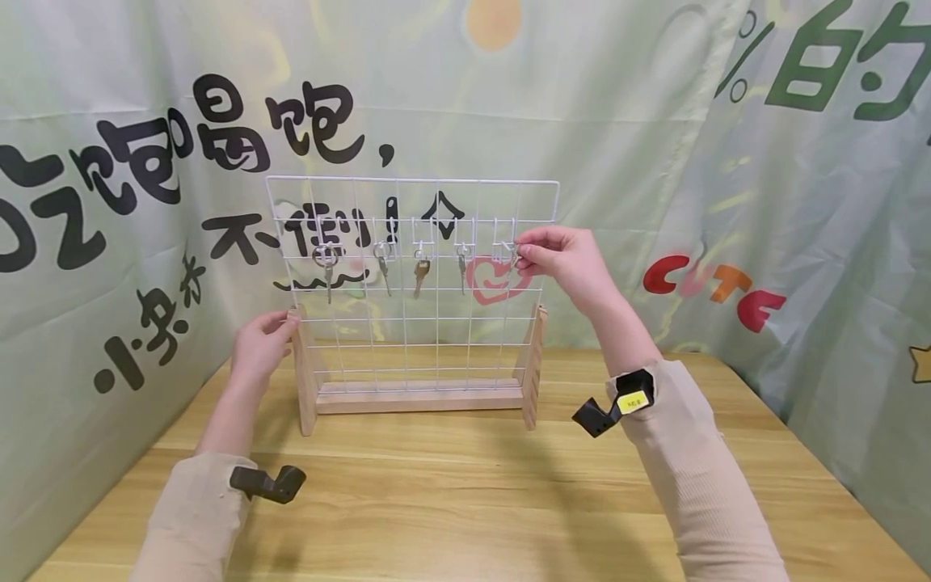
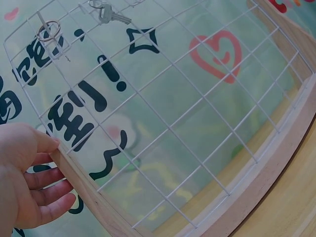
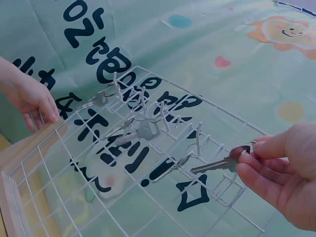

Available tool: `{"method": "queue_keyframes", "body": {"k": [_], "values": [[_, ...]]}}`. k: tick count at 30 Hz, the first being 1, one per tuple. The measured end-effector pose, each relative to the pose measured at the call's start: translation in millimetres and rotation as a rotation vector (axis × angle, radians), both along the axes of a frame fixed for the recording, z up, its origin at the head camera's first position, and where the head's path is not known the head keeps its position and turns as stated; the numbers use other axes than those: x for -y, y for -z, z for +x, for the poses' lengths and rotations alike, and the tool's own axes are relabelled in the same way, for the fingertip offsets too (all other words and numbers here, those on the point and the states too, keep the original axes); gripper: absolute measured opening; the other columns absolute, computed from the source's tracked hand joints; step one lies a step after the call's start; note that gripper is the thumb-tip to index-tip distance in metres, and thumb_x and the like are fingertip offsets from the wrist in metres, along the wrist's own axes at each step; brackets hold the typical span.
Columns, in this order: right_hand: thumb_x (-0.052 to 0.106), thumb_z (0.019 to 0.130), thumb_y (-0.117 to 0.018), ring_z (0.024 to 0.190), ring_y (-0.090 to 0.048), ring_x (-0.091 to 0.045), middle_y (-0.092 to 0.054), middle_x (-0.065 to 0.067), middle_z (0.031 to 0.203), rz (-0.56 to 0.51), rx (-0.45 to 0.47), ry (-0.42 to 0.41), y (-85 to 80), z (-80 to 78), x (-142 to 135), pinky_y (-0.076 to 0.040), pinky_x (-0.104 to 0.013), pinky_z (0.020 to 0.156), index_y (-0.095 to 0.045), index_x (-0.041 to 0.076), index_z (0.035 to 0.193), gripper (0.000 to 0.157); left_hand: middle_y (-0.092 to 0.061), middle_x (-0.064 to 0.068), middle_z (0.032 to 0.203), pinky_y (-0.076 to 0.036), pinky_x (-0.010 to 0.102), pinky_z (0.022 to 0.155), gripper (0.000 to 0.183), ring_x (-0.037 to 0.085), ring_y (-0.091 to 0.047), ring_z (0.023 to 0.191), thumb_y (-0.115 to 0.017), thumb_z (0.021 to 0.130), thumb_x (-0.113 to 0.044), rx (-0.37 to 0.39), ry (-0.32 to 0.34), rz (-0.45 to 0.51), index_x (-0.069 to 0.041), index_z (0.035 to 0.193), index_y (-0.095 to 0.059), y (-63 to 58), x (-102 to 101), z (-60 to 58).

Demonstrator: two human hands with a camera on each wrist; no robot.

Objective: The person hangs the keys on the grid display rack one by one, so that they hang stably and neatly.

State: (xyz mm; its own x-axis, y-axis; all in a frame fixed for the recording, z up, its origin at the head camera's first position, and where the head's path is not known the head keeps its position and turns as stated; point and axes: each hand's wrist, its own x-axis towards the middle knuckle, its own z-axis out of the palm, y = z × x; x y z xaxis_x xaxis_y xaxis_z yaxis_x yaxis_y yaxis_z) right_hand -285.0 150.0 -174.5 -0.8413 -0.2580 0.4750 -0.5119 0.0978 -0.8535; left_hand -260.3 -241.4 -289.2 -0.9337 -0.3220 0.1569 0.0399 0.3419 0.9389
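Note:
A white wire grid rack [image 1: 436, 319] stands upright in a wooden base on the table. My left hand [image 1: 263, 343] holds the top of its left wooden post [image 2: 79, 180], thumb and fingers around the edge. At the right end of the hook row, my right hand [image 1: 560, 263] pinches a key [image 3: 217, 165] by its ring, beside the last hook [image 1: 503, 244]. The key's blade points left, away from the fingertips. Several other keys hang by rings from the remaining hooks, among them a brownish key [image 1: 421, 275] in the middle and a silver key [image 1: 329, 279] far left.
Behind the rack and along both sides hangs a pale green printed cloth [image 1: 655, 178] with large lettering. The wooden table [image 1: 407, 501] stretches in front of the rack. Black wrist camera mounts [image 1: 267, 485] sit on both sleeves.

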Motion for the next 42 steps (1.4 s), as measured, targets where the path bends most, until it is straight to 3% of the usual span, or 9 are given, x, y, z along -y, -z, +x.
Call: {"method": "queue_keyframes", "body": {"k": [12, 24, 30, 42], "values": [[0.0, 0.09, -0.057, 0.068, -0.064, -0.011, -0.064, -0.003, 0.077, 0.069, 0.065, 0.016, 0.5, -11.2, 5, -0.056, -0.023, 0.07, -0.057, -0.015, 0.11, 0.025, -0.038, 0.021, 0.141, -0.042, 0.043, 0.099, 0.053, 0.035, -0.041, 0.123, -0.045, 0.098, -0.031, -0.002, 0.011, -0.002, 0.001, 0.139, -0.037, 0.8, 0, 0.9], [0.0, 0.091, -0.056, 0.07, -0.062, -0.012, -0.064, -0.005, 0.079, 0.083, 0.079, -0.005, 3.2, -12.5, 6, -0.056, -0.022, 0.069, -0.056, -0.014, 0.11, 0.024, -0.038, 0.02, 0.141, -0.041, 0.044, 0.1, 0.056, 0.034, -0.04, 0.125, -0.045, 0.097, -0.035, 0.011, 0.0, 0.007, 0.0, 0.14, -0.037, 2.5, 1, -1.3], [0.002, 0.09, -0.057, 0.07, -0.062, -0.013, -0.064, -0.01, 0.083, 0.065, 0.085, 0.02, 12.1, -10.6, 0, -0.056, -0.023, 0.069, -0.056, -0.014, 0.109, 0.024, -0.037, 0.02, 0.142, -0.041, 0.043, 0.1, 0.054, 0.034, -0.04, 0.125, -0.045, 0.098, -0.032, 0.011, 0.001, 0.01, -0.001, 0.14, -0.036, 0.2, 1, 0.8], [0.008, 0.092, -0.058, 0.074, -0.063, -0.014, -0.065, -0.006, 0.084, 0.185, 0.15, 0.054, 42.3, -6.1, -19, -0.056, -0.028, 0.073, -0.057, -0.01, 0.108, 0.025, -0.035, 0.019, 0.143, -0.04, 0.044, 0.101, 0.056, 0.035, -0.039, 0.126, -0.044, 0.098, -0.034, 0.018, 0.002, -0.003, -0.002, 0.141, -0.034, 0.1, 4, 1.0]]}}
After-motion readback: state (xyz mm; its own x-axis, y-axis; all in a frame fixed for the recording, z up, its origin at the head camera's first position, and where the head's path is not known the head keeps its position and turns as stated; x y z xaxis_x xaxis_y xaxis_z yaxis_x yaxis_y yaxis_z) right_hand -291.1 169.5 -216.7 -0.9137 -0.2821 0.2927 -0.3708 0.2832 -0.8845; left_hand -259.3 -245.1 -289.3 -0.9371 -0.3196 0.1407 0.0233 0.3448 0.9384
